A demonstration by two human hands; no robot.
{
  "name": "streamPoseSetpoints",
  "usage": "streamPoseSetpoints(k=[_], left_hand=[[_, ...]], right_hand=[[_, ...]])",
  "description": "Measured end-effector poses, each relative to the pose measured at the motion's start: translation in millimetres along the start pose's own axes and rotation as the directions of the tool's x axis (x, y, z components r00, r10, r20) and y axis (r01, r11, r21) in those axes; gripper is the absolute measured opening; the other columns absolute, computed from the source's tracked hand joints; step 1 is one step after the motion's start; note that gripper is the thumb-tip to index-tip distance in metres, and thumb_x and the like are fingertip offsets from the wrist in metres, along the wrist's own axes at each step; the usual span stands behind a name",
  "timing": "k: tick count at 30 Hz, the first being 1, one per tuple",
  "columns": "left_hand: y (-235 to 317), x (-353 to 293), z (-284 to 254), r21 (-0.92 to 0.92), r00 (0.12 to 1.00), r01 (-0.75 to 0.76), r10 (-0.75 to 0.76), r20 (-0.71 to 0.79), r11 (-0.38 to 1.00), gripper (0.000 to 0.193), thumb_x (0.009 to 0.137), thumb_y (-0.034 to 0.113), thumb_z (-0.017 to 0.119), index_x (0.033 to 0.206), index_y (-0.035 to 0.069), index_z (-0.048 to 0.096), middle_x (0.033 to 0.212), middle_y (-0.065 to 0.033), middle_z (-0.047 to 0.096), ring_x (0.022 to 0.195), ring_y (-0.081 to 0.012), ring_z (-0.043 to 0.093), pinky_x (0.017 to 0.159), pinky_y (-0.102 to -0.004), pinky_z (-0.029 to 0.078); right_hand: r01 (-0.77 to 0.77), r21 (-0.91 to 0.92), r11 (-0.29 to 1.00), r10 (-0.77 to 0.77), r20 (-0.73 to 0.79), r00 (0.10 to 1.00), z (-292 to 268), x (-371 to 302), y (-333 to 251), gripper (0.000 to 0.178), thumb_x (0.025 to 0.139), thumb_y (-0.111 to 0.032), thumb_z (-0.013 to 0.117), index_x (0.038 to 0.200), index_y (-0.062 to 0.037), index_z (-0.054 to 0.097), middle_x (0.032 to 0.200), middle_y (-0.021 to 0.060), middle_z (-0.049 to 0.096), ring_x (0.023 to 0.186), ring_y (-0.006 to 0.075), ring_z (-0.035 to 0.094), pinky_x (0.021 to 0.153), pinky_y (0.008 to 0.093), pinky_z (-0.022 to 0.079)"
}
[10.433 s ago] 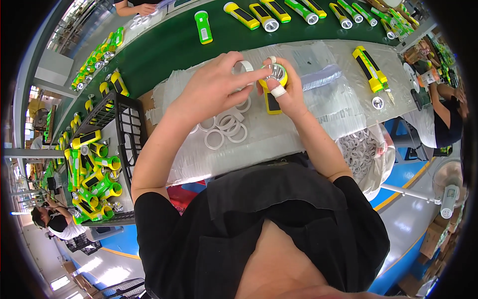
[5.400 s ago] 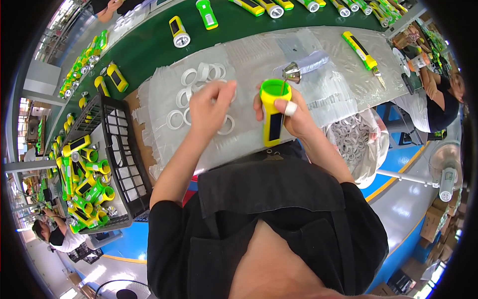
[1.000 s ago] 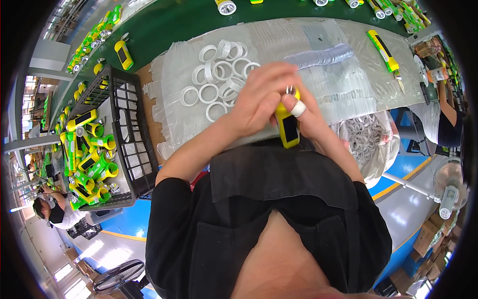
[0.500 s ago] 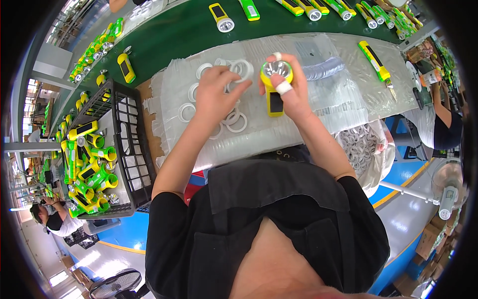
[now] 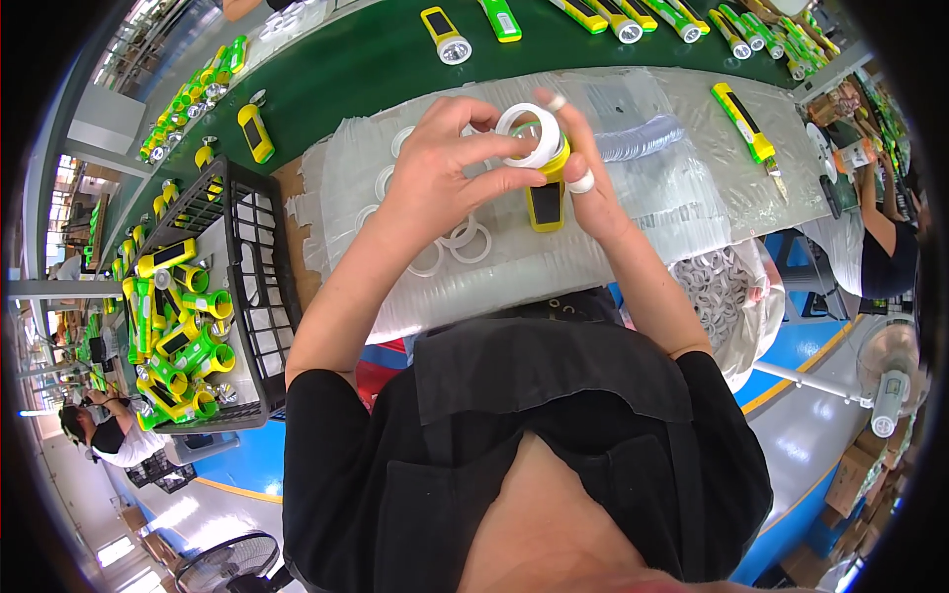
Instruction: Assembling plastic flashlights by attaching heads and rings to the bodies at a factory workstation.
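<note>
Between the fingers of my left hand (image 5: pixel 445 163) is a white ring (image 5: pixel 506 121), held over the head of a yellow flashlight (image 5: pixel 545 203). My right hand (image 5: pixel 596 193), with white wraps on two fingers, grips that flashlight upright by its head. The ring overlaps the lens end; whether it is seated on it I cannot tell. Several loose white rings (image 5: pixel 471 243) lie on the plastic-covered work surface (image 5: pixel 554 275) under and beside my left hand. A stack of clear lens discs (image 5: pixel 643 138) lies beyond my right hand.
A black crate (image 5: pixel 259 296) of green and yellow flashlight bodies stands at the left. Finished-looking flashlights (image 5: pixel 447 36) lie along the green bench (image 5: pixel 366 59). At the right are another flashlight (image 5: pixel 741 121), a bag of white rings (image 5: pixel 712 296) and a fan (image 5: pixel 890 385).
My left hand has carried a white ring rightward from the loose rings to the flashlight head. My right hand still holds the flashlight in nearly the same place.
</note>
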State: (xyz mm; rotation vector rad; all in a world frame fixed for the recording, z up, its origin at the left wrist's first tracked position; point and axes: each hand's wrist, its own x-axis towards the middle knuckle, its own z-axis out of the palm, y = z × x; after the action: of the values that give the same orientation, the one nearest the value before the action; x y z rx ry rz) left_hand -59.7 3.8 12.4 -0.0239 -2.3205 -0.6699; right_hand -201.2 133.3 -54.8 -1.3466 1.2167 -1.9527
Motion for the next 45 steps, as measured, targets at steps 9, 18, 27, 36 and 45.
streamPoseSetpoints(k=[9, 18, 27, 36, 45], left_hand=[[11, 10, 16, -0.033, 0.992, -0.035, 0.038, 0.116, 0.999, 0.035, 0.071, 0.027, 0.081, 0.099, 0.013, 0.067, 0.093, -0.0066, 0.064, 0.091, -0.0268, 0.060, 0.075, -0.0371, 0.049], [20, 13, 42, -0.165, 0.993, 0.080, -0.064, 0.099, 0.983, 0.036, 0.072, 0.018, 0.081, 0.093, 0.009, 0.054, 0.092, -0.0098, 0.065, 0.089, -0.0320, 0.062, 0.075, -0.0428, 0.049], [22, 14, 46, -0.133, 0.989, 0.098, -0.082, 0.123, 0.986, 0.037, 0.072, 0.020, 0.081, 0.097, 0.010, 0.056, 0.083, -0.0073, 0.062, 0.083, -0.0296, 0.060, 0.070, -0.0422, 0.048], [18, 23, 60, -0.124, 0.997, 0.042, -0.034, 0.064, 0.991, 0.037, 0.070, 0.020, 0.083, 0.095, 0.008, 0.058, 0.085, -0.0072, 0.062, 0.076, -0.0266, 0.059, 0.063, -0.0355, 0.047], [15, 20, 65, -0.177, 1.000, -0.006, 0.011, 0.027, 0.984, 0.039, 0.067, 0.020, 0.083, 0.096, 0.012, 0.057, 0.078, -0.0076, 0.058, 0.075, -0.0288, 0.059, 0.065, -0.0409, 0.048]], right_hand=[[0.282, -0.626, 0.727, -0.080, 0.331, 0.940, -61, 28, -66, 0.048, 0.072, -0.017, 0.082, 0.114, -0.0045, 0.063, 0.104, 0.0104, 0.066, 0.095, 0.0239, 0.065, 0.084, 0.0339, 0.051], [0.319, -0.770, 0.553, 0.279, 0.532, 0.799, -56, 68, -119, 0.052, 0.077, -0.016, 0.076, 0.122, -0.0015, 0.056, 0.101, 0.0104, 0.059, 0.088, 0.0233, 0.058, 0.076, 0.0344, 0.049], [0.357, -0.731, 0.581, 0.368, 0.628, 0.686, -49, 74, -125, 0.030, 0.077, -0.017, 0.071, 0.098, 0.0012, 0.062, 0.086, 0.0122, 0.059, 0.079, 0.0271, 0.061, 0.070, 0.0349, 0.050], [0.038, -0.993, 0.112, 0.535, 0.092, 0.840, -36, 66, -113, 0.048, 0.064, -0.043, 0.071, 0.080, 0.0014, 0.061, 0.072, 0.0168, 0.062, 0.070, 0.0297, 0.061, 0.060, 0.0384, 0.047], [0.172, -0.968, 0.182, 0.482, 0.240, 0.843, -48, 60, -119, 0.055, 0.074, -0.053, 0.067, 0.085, 0.0010, 0.064, 0.075, 0.0149, 0.064, 0.074, 0.0303, 0.064, 0.065, 0.0383, 0.050]])
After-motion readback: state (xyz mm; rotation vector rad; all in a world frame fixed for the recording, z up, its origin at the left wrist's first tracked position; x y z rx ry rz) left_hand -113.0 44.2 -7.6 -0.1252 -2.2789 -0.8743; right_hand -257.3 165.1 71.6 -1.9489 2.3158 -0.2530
